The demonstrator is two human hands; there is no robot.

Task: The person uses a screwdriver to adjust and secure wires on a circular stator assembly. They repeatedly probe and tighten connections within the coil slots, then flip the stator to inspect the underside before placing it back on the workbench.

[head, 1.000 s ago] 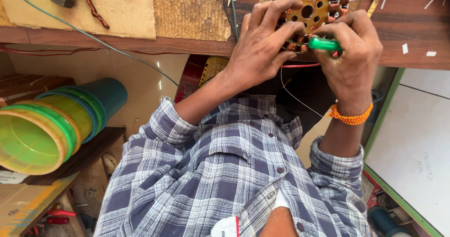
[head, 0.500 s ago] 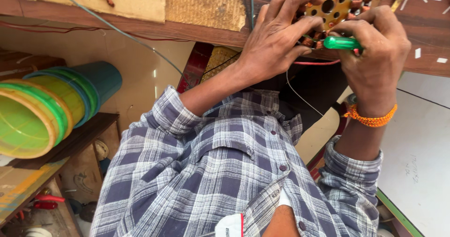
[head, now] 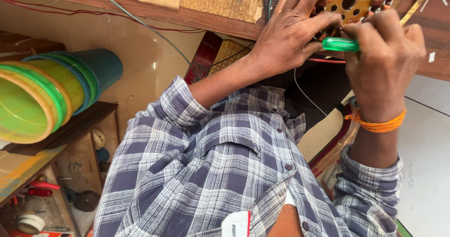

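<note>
Windings sit on the stator (head: 349, 3); my left hand (head: 290, 35) presses it flat, my right hand (head: 382, 54) grips a green-handled screwdriver (head: 340, 44), working mid-job.

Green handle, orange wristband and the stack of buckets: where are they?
Green handle (head: 340, 44), head view, on the bit sticking out of the right hand's grip.
Orange wristband (head: 377, 124), head view, on the cord across the wrist.
Buckets (head: 33, 101), head view, on the green rim of the nearest one.

I see my left grip (head: 293, 35) spread over the orange perforated stator (head: 349, 3) on the wooden tabletop (head: 154, 10), while my right grip (head: 382, 59) clasps a green-handled tool (head: 340, 44) beside it.
</note>
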